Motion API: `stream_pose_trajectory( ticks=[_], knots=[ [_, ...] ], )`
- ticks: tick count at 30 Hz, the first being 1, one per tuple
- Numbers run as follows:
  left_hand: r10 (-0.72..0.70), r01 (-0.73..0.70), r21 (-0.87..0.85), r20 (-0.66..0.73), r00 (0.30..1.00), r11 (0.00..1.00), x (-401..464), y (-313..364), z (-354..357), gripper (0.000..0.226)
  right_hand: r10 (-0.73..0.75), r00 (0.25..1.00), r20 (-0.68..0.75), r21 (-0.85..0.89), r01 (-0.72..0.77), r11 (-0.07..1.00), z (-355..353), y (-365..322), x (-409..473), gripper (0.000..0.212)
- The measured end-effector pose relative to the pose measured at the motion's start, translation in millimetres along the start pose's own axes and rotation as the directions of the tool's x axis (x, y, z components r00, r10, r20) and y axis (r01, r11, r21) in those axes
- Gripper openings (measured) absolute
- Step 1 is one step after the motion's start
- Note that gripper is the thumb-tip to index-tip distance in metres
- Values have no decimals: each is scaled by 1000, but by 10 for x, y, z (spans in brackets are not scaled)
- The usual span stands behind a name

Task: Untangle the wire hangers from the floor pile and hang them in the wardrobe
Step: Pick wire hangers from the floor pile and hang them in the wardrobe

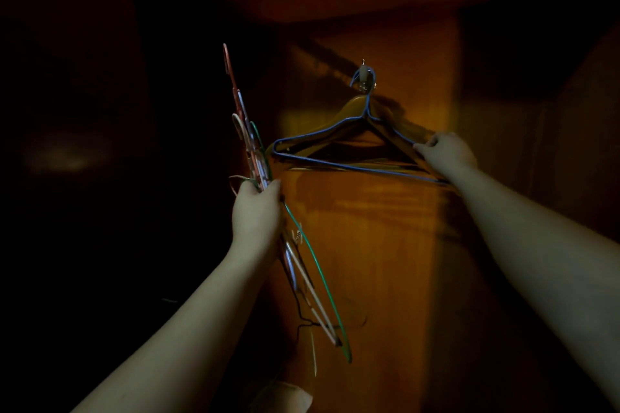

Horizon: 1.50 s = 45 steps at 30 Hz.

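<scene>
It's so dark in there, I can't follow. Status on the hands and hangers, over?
Left hand grips bundle of wire hangers. Right hand holds blue hanger, hooked on wardrobe hook over wooden hanger. Nothing blocking.

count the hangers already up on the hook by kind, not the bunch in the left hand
blue wire hanger: 1, on the hook, right hand pinching its shoulder
wooden hanger: 1, behind it
total: 2

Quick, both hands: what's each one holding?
Left hand: grips a bunch of coloured wire hangers.
Right hand: pinches the blue wire hanger on the hook.
</scene>
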<state>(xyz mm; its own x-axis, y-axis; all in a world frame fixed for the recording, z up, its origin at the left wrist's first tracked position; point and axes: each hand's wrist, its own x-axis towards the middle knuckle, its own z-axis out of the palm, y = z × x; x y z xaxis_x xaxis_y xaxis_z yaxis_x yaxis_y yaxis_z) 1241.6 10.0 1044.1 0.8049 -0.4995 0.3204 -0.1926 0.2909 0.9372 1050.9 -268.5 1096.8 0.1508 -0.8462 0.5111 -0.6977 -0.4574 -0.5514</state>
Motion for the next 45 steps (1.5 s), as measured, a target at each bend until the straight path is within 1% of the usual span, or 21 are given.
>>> stream_pose_trajectory(
  ticks=[2, 3, 5, 7, 8, 11, 12, 13, 15, 17, 18, 22, 24, 25, 28, 32, 34, 38, 41, 43, 45],
  knots=[
    [5, -5, -26, 1, 1000, 1000, -75, -3, -23, 6, 8, 1000, 7, -7, -8, 1000, 11, 11, 0, 32],
    [11, -11, -37, -4, 1000, 999, -117, -8, -32, 4, 11, 1000, -19, -30, -12, 999, 23, 16, -13, 36],
    [11, -11, -57, -11, 1000, 998, -187, -38, -65, 3, 2, 991, -136, -47, -9, 999, 55, 2, -105, 48],
    [2, -2, -82, 3, 1000, 997, -249, -68, -127, 5, -19, 969, -245, 46, 31, 998, 94, -54, -290, 50],
    [-3, 4, -93, 13, 1000, 996, -274, -89, -167, 6, -35, 963, -268, 111, 66, 992, 128, -87, -411, 48],
    [-14, 17, -89, 30, 999, 996, -367, -165, -282, 8, -151, 960, -236, 319, 223, 921, 341, -120, -830, 33],
    [-12, 14, -74, 26, 1000, 997, -400, -203, -316, 8, -201, 961, -187, 388, 261, 884, 427, -113, -996, 27],
    [-12, 13, -59, 23, 1000, 998, -446, -233, -346, 7, -243, 965, -99, 441, 261, 859, 530, -92, -1159, 20],
    [-25, 26, -42, 17, 1000, 999, -512, -311, -406, 7, -293, 940, 177, 473, 180, 863, 709, -47, -1515, 3],
    [-43, 43, -19, 11, 999, 999, -570, -386, -464, 7, -315, 839, 444, 463, 86, 882, 891, 8, -1857, 8],
    [-52, 52, -11, 8, 999, 999, -597, -423, -495, 7, -311, 778, 545, 450, 41, 892, 966, 26, -2023, 9],
    [-57, 57, 1, 9, 998, 998, -718, -525, -615, 12, -257, 590, 765, 392, -111, 913, 1316, 78, -2553, 20],
    [-51, 51, -6, 18, 999, 999, -782, -547, -657, 15, -229, 526, 819, 386, -211, 898, 1453, 79, -2728, 24],
    [-47, 47, -13, 27, 999, 999, -815, -556, -673, 16, -218, 516, 828, 394, -259, 882, 1497, 57, -2779, 25],
    [-35, 35, 2, 52, 998, 999, -895, -587, -696, 19, -193, 535, 823, 443, -389, 808, 1553, -90, -2783, 29],
    [-53, 52, 23, 72, 996, 998, -964, -658, -727, 15, -163, 503, 849, 462, -557, 690, 1540, -376, -2667, 33],
    [-58, 55, 33, 82, 995, 998, -990, -697, -744, 12, -107, 454, 884, 411, -649, 640, 1519, -470, -2632, 38],
    [-72, 76, -23, 134, 988, 997, -1070, -729, -754, 7, -43, 285, 957, 260, -788, 559, 1510, -564, -2640, 43],
    [-79, 89, -48, 185, 980, 995, -1099, -759, -775, 7, -23, 234, 972, 212, -834, 510, 1541, -642, -2674, 36],
    [-75, 81, -22, 212, 974, 996, -1103, -790, -796, 10, 2, 204, 979, 180, -867, 464, 1555, -689, -2698, 29],
    [-73, 72, 13, 226, 971, 997, -1105, -837, -825, 11, 14, 165, 986, 145, -905, 400, 1554, -726, -2728, 28]
  ],
)
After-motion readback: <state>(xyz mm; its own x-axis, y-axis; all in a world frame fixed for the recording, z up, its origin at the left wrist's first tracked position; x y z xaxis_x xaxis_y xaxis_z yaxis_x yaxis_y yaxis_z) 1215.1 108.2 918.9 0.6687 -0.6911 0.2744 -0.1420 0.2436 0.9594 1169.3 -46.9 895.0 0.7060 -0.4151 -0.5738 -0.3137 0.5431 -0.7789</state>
